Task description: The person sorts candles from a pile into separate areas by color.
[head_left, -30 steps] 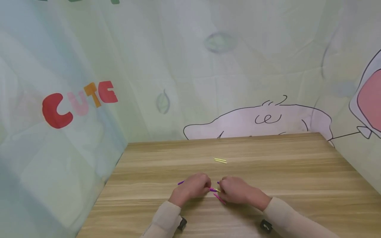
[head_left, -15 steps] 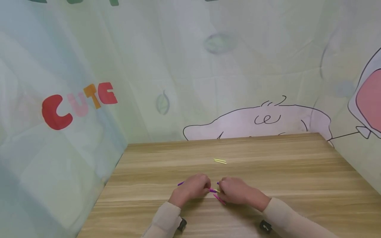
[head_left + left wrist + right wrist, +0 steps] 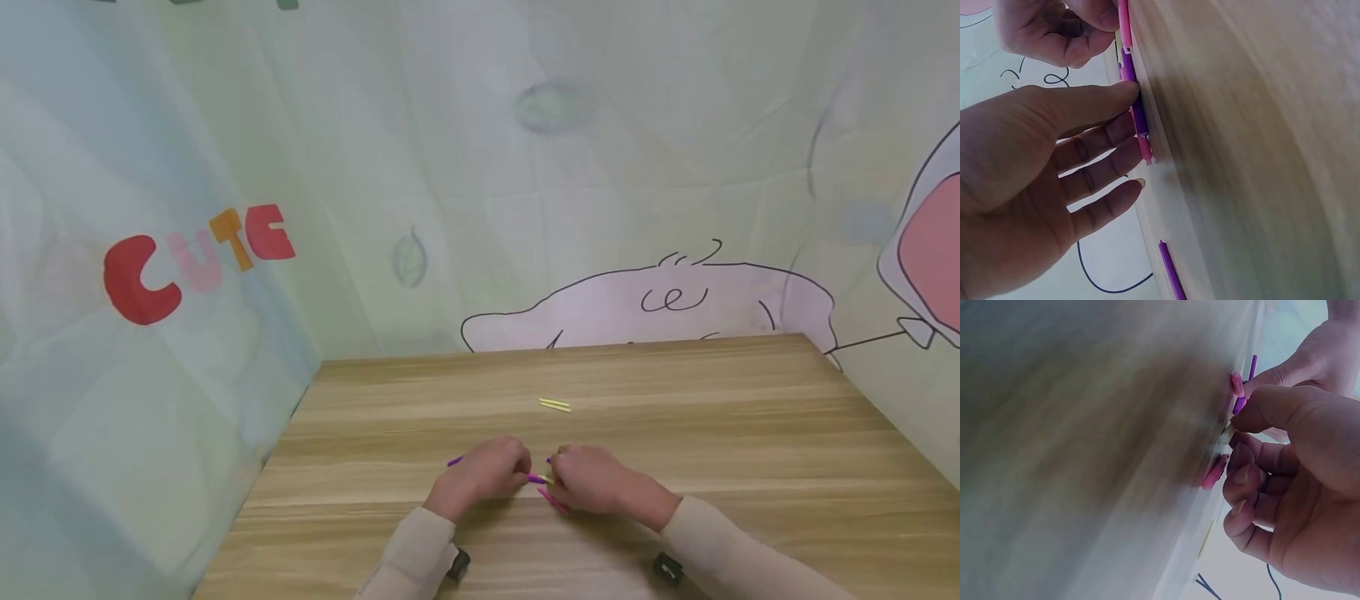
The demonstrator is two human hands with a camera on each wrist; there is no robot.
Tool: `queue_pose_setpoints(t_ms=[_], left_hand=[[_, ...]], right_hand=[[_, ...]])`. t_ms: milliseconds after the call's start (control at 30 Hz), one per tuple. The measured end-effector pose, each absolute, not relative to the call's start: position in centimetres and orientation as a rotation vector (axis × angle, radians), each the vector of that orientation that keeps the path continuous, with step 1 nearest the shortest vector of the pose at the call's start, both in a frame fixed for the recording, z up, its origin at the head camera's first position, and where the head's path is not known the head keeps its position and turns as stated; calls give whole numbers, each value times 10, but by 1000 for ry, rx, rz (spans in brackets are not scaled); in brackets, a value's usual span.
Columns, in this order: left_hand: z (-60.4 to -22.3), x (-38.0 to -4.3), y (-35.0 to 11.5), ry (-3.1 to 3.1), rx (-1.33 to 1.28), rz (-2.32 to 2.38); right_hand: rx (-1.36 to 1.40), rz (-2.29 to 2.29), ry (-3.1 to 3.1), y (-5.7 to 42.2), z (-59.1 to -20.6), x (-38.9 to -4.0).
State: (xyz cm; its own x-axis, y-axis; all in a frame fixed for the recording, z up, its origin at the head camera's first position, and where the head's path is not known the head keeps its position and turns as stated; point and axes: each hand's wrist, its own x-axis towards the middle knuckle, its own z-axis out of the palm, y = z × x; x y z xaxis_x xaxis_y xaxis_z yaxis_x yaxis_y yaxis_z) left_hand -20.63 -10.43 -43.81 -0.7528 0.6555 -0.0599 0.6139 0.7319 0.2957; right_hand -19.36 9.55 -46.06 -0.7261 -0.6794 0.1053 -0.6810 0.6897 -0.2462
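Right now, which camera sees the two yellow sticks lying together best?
The head view: both yellow sticks show whole, uncovered. Right wrist: just a thin yellow strip, probably them. Left wrist: I can't pick them out.

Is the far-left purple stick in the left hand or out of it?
Out: the left wrist view shows the purple stick lying on the table, a gap between it and the left hand.

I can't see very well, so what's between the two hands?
In the head view, pink, purple and yellow sticks show between the left hand and right hand.
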Motion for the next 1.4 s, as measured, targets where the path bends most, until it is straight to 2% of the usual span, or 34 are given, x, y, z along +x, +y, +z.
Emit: queue_pose_setpoints(t_ms=[1400], left_hand=[[-442,-208,-107,2812,1152,354]], right_hand=[[1075,552,-2906,103,-447,-211]])
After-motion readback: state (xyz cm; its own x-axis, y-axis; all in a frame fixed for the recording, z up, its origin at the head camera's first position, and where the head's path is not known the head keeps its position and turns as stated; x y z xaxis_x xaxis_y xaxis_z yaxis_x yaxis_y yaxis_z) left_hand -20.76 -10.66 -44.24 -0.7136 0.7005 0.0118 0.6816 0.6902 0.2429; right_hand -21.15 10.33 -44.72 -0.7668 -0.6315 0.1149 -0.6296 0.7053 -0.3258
